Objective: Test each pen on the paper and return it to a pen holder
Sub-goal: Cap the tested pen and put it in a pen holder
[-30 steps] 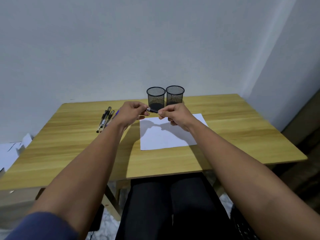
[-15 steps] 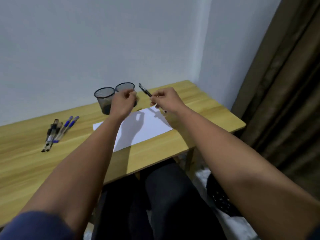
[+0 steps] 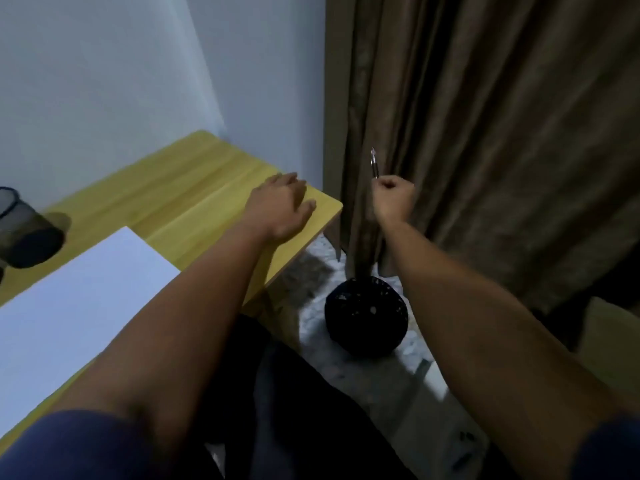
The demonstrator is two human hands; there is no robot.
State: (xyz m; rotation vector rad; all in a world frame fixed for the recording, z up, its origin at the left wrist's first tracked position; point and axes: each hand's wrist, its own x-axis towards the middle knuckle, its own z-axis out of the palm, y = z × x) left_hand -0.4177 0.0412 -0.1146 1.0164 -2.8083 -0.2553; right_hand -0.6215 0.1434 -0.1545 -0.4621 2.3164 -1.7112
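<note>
There is one view only, from a wide-angle camera worn on the head, looking forward and steeply down along both forearms. It faces the bench's (image 3: 194, 188) far right corner, so the bench fills the frame from 9 to 12 o'clock. The brown curtain (image 3: 485, 133) takes 12 to 3 o'clock and the floor (image 3: 388, 379) lies at 5 o'clock. The camera sits close: sleeves at the bottom edge, lines bowed toward the borders.

A plain room in a home, it seems: a small wooden table (image 3: 194, 188) pushed into the corner of bare pale walls (image 3: 104, 81), heavy brown curtains (image 3: 485, 133), and a speckled stone floor (image 3: 381, 382).
</note>
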